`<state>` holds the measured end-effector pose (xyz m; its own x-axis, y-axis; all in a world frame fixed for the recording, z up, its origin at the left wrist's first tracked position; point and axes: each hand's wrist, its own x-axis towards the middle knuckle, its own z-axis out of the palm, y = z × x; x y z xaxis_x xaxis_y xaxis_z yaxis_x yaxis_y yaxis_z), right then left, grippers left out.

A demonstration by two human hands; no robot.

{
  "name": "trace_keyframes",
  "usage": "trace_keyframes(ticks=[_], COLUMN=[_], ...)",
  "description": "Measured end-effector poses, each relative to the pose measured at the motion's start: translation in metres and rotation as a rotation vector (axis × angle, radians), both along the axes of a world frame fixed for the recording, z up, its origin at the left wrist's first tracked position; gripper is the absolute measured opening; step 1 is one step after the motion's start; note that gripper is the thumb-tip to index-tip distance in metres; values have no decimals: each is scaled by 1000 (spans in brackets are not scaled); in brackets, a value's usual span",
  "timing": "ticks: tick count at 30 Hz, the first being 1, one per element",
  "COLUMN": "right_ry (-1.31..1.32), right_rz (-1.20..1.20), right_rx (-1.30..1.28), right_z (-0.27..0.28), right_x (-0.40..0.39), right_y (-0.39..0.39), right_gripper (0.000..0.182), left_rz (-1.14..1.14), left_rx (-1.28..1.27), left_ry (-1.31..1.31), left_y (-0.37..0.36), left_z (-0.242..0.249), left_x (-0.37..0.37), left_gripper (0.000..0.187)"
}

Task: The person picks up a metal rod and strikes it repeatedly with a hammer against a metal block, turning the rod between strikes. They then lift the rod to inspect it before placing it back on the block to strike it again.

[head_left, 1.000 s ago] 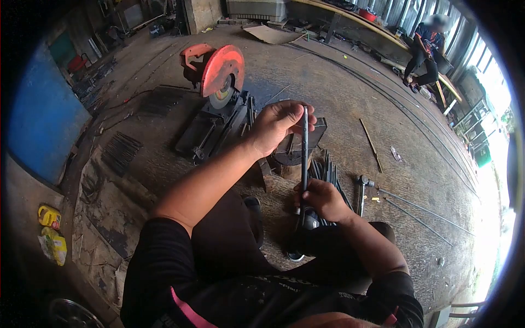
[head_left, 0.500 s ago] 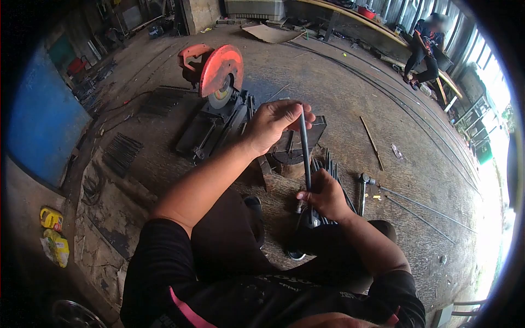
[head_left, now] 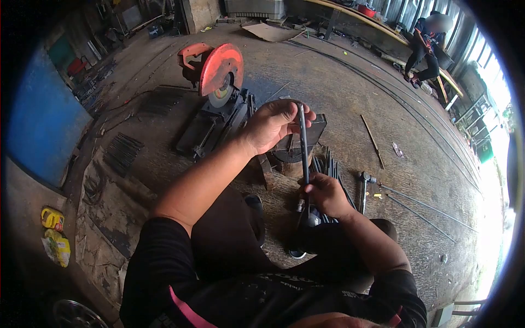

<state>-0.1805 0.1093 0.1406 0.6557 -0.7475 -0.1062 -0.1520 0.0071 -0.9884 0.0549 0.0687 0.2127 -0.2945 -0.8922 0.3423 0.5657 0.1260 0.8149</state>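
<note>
A dark, slim metal rod (head_left: 304, 145) stands nearly upright in front of me, held by both hands. My left hand (head_left: 276, 126) pinches its upper end between thumb and fingers. Lower down, my right hand (head_left: 328, 195) has its thumb and fingers closed round the shaft. The rod's bottom end is hard to make out near my right knee. Behind it, a dark metal block (head_left: 314, 131) sits on a wooden stump (head_left: 289, 167). Several similar rods (head_left: 331, 164) lie bunched just beyond my right hand.
A cut-off saw (head_left: 221, 76) with a red guard stands ahead-left. Cut rods (head_left: 124, 150) lie on the left floor. A hammer-like tool (head_left: 365, 188) is at right, near long thin rods (head_left: 421, 210). A person (head_left: 426, 49) sits on a far bench (head_left: 372, 24).
My right hand has shifted slightly up along the rod and its thumb has changed position. The rod's upper end has tipped a little to the left, with my left hand still on it.
</note>
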Motion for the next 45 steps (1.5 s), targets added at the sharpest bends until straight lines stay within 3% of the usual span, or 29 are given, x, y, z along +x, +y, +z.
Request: trace_keyframes(ticks=[5,7,8,10,12,14,15,17,18,20,21,23,24,26,28,30,34,36,40,42,45], right_ry=[-208,-374,-373,-534,-753,-871,-872,-496,-497,-320,-309,-280,-248,-277,-295,-299,-174,-115,-90,-29,63], right_rz=[96,158,159,164,264,130,128,45,46,-169,-227,-253,-270,-260,-274,-257,-226,-160,-41,-24,198], right_rx=[169,182,182,353,358,381,378,-58,-64,-157,-171,-119,-63,-70,43,42,-2,8,4,-40,-447], right_z=[12,20,25,33,40,67,65,60,61,62,68,70,71,63,64,56,53,54,45,43,28], right_x=[-2,-6,-8,-12,-11,-7,-12,-26,-25,-21,-15,-10,-9,-7,-1,0,10,13,17,13,15], right_y=[4,2,-2,-15,-26,-15,-20,-35,-36,-33,-27,-24,-24,-26,-23,-24,-19,-13,-13,-15,-18], right_gripper=[24,28,28,36,50,45,45,39,39,32,29,27,26,25,25,25,27,28,32,36,39], left_rz=[51,235,236,356,341,345,240,43,-38,-308,-313,-459,-464,-305,-132,50,90,104,181,368,502], left_rx=[40,298,298,629,706,796,793,813,820,754,750,450,446,80,19,1,-61,-63,-92,-95,-86], left_ry=[-7,55,56,7,-16,-196,-320,-526,-693,-891,-897,-1183,-1184,-910,-398,-236,-146,-295,-319,-354,-262], left_y=[-4,-14,-21,-36,-40,-37,-37,-33,-29,-22,-18,-12,-16,-25,-24,-9,4,10,16,21,15], left_z=[-5,-15,-23,-45,-65,-79,-91,-104,-107,-113,-113,-111,-111,-110,-84,-33,0,4,5,8,12], left_x=[1,7,11,19,17,2,-3,-14,-19,-27,-33,-43,-44,-43,-42,-45,-39,-34,-28,-32,-25], left_gripper=[24,24,24,24,23,22,23,29,29,28,28,29,29,29,33,36,39,37,33,28,25])
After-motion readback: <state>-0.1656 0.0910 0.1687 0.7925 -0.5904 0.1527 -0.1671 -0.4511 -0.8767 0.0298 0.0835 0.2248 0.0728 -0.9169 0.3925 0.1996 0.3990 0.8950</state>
